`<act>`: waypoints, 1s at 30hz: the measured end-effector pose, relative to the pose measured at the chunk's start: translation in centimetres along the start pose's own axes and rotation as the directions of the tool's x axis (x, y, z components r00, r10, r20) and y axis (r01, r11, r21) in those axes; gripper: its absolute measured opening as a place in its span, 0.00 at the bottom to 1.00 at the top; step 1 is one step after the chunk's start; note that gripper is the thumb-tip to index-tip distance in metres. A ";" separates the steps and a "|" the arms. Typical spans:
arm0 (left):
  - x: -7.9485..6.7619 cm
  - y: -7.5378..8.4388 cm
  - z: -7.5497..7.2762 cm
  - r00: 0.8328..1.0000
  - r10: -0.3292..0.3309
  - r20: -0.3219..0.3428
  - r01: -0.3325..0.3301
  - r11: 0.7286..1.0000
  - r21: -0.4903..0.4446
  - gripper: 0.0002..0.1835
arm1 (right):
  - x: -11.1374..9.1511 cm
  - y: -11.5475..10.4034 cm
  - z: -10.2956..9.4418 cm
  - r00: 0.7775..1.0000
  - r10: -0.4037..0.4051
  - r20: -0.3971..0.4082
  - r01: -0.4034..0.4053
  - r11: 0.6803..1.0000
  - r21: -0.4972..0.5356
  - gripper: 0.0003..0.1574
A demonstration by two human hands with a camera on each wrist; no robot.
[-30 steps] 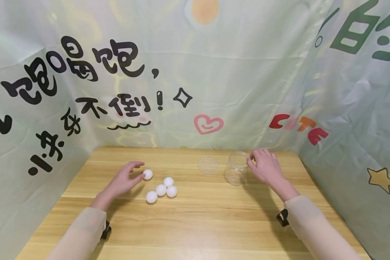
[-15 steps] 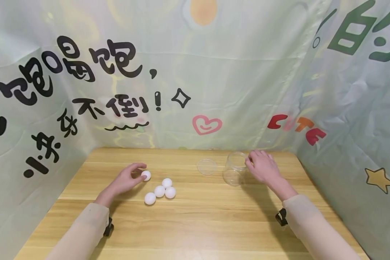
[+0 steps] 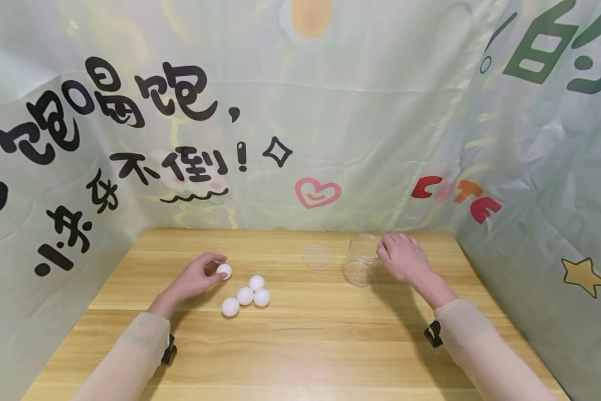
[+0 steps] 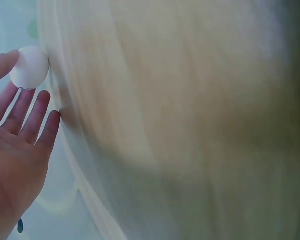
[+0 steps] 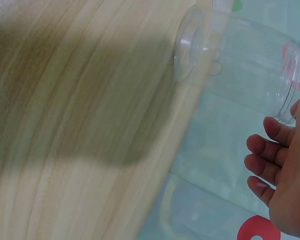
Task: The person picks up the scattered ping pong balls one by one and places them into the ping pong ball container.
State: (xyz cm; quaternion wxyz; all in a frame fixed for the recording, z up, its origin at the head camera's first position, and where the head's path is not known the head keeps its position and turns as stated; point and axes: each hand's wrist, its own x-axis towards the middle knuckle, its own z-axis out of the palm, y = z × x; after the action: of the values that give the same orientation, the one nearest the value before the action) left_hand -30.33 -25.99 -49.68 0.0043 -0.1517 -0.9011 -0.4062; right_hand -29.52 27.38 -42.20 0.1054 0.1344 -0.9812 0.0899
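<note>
- Left hand (image 3: 196, 275): thumb and forefinger bent to a narrow gap, pinching one white ball (image 3: 224, 271); the other fingers extended and spread in the left wrist view.
- Ball held at the left side of the surface (image 3: 300, 340); cannot tell if it touches the wood.
- Four more balls (image 3: 245, 296) clustered just beside, nearer the person; contact between some too fine to tell.
- Right hand (image 3: 405, 258): fingers curled, gripping the rim of the clear jar (image 3: 358, 273) on its right side; thumb mostly hidden.
- Jar upright, mouth uncovered, toward the far edge of the surface.
- Clear disc (image 3: 317, 258) lying flat left of the jar, apart from it.
- Both sleeves (image 3: 480, 340) pale; black straps (image 3: 433, 335) at the wrists.
- Printed cloth (image 3: 360, 133) behind and at both sides.
</note>
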 end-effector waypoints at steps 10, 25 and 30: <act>0.0 -0.2 0.2 1.000 0.013 0.002 -0.013 1.000 0.007 0.21 | -0.1 0.1 0.1 1.000 -0.004 0.011 0.005 1.000 -0.021 0.25; -0.3 0.1 0.1 1.000 -0.020 0.009 0.020 1.000 0.006 0.22 | -0.1 -0.2 0.2 1.000 0.010 0.017 -0.010 1.000 0.000 0.25; -0.2 0.0 0.3 0.999 -0.032 0.011 0.032 0.999 -0.001 0.21 | -0.2 -0.2 0.3 1.000 0.026 0.013 -0.026 1.000 0.006 0.24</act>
State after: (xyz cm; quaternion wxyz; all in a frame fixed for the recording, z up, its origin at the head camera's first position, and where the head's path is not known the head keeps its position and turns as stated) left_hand -30.10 -25.80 -49.87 -0.0070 -0.1395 -0.9031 -0.4061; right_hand -29.34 27.15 -42.48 0.0974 0.1227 -0.9832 0.0933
